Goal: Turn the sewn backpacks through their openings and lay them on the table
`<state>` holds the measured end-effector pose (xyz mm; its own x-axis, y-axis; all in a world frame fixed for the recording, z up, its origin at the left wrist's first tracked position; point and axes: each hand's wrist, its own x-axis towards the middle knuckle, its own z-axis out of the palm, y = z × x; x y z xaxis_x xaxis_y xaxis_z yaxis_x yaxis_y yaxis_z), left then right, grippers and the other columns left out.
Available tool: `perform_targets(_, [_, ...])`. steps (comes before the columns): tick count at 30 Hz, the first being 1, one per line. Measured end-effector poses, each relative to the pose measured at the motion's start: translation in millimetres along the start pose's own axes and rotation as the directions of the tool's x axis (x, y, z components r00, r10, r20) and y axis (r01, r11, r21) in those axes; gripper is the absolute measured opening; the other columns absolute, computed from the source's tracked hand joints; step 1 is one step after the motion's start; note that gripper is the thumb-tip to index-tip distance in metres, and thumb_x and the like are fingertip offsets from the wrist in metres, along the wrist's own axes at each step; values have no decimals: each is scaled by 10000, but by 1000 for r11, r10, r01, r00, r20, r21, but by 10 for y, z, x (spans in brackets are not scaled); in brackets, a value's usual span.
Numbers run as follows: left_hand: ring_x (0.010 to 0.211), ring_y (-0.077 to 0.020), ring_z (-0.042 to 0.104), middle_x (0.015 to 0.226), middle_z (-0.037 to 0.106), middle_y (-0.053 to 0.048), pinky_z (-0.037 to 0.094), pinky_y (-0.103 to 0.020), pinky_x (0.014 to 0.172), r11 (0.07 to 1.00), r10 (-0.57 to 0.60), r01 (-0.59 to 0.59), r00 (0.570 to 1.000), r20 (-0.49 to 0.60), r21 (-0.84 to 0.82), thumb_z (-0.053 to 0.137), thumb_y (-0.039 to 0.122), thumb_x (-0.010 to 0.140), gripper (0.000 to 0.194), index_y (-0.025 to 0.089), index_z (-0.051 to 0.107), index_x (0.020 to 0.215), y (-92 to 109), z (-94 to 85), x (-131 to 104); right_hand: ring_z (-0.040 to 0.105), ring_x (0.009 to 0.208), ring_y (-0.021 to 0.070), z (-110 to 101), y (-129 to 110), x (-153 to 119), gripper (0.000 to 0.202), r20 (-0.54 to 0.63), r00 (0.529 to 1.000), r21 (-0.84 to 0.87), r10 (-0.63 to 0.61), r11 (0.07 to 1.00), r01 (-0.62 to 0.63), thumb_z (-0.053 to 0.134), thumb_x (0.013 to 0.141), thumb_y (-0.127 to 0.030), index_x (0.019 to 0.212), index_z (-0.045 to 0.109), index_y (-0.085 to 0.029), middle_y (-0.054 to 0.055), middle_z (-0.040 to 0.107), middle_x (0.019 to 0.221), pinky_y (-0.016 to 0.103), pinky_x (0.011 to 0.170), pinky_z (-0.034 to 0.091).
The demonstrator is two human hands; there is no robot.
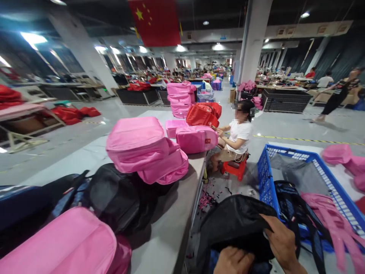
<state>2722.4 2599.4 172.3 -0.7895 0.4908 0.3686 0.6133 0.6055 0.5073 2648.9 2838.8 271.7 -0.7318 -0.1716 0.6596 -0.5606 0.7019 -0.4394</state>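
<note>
A black backpack is at the lower right, off the table's side, its top gaping to a dark inside. My right hand pinches the rim of the opening, thumb on top. My left hand is at the near side of the opening with its fingers curled onto the bag; the fingertips are partly hidden. Patterned dark blue cloth shows beside my left hand. To the left, on the table, lie another black backpack, a pink backpack and a stack of pink backpacks.
A blue plastic crate at the right holds dark and pink backpacks. Farther along the table, a person on a red stool handles a pink bag. Red bags lie behind it. Scraps litter the floor.
</note>
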Motion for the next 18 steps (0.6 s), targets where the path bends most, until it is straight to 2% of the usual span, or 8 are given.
perform_targets(2, [1004, -310, 882, 1187, 898, -77, 735, -438, 861, 991, 132, -127, 985, -114, 49, 663, 234, 1033, 558, 449, 747, 1541, 84, -205, 300, 878, 973, 282, -156, 126, 32, 278, -38, 998, -73, 41, 996, -43, 590, 1126, -329, 1294, 809, -287, 75, 880, 1122, 388, 833, 739])
perform_targets(5, [1434, -379, 731, 1556, 755, -122, 618, -592, 1190, 991, 28, 4, 971, -238, 133, 758, 310, 1031, 712, 409, 579, 1713, 3, -481, 911, 872, 987, 278, -258, 328, 157, 302, -42, 993, -155, 108, 981, -113, 573, 1131, -338, 1270, 829, -259, 86, 881, 1123, 386, 852, 726])
perform_targets(7, [1627, -432, 543, 1766, 554, -172, 505, -664, 1296, 985, -72, 104, 974, -217, 140, 810, 330, 967, 874, 332, 492, 1781, -170, -512, 1330, 869, 981, 272, -245, 484, 252, 309, -37, 990, -183, 136, 973, -140, 564, 1139, -338, 1253, 839, -253, 87, 881, 1107, 374, 850, 716])
perform_targets(9, [1697, -445, 433, 1832, 456, -181, 452, -672, 1332, 989, -92, 109, 981, -173, 94, 766, 310, 933, 940, 271, 437, 1813, -385, -420, 1669, 865, 955, 260, -182, 656, 346, 317, -25, 987, -190, 158, 969, -160, 552, 1157, -356, 1229, 842, -250, 83, 879, 1074, 356, 836, 704])
perform_targets(12, [1611, -398, 550, 1705, 630, -150, 489, -604, 1308, 996, -90, 83, 969, -231, -39, 637, 292, 974, 805, 254, 518, 1769, -703, -215, 1989, 854, 889, 244, -26, 954, 513, 354, 50, 972, -177, 231, 960, -219, 524, 1182, -418, 1171, 838, -256, 70, 866, 1005, 338, 777, 667])
perform_targets(15, [1299, -331, 756, 1425, 818, -122, 589, -489, 1153, 957, -200, 135, 948, -249, -256, 567, 284, 1025, 598, 259, 706, 1605, -954, -123, 2223, 817, 777, 239, 169, 1344, 775, 376, 192, 923, -151, 335, 939, -309, 567, 1158, -483, 999, 829, -265, 50, 826, 863, 325, 686, 590])
perform_targets(17, [1063, -298, 791, 1201, 867, -101, 611, -423, 993, 868, -336, 249, 932, -137, -429, 586, 331, 1032, 451, 242, 824, 1405, -1078, -134, 2430, 756, 687, 225, 323, 1670, 1014, 398, 347, 840, -99, 418, 906, -411, 621, 1113, -517, 857, 790, -263, 33, 775, 757, 318, 651, 532])
perform_targets(18, [953, -279, 772, 1066, 859, -84, 594, -391, 902, 797, -413, 337, 910, -46, -501, 606, 375, 1031, 381, 230, 859, 1275, -1129, -145, 2559, 724, 669, 214, 413, 1846, 1146, 402, 433, 775, -60, 460, 873, -484, 646, 1084, -526, 809, 767, -259, 24, 752, 730, 312, 652, 511])
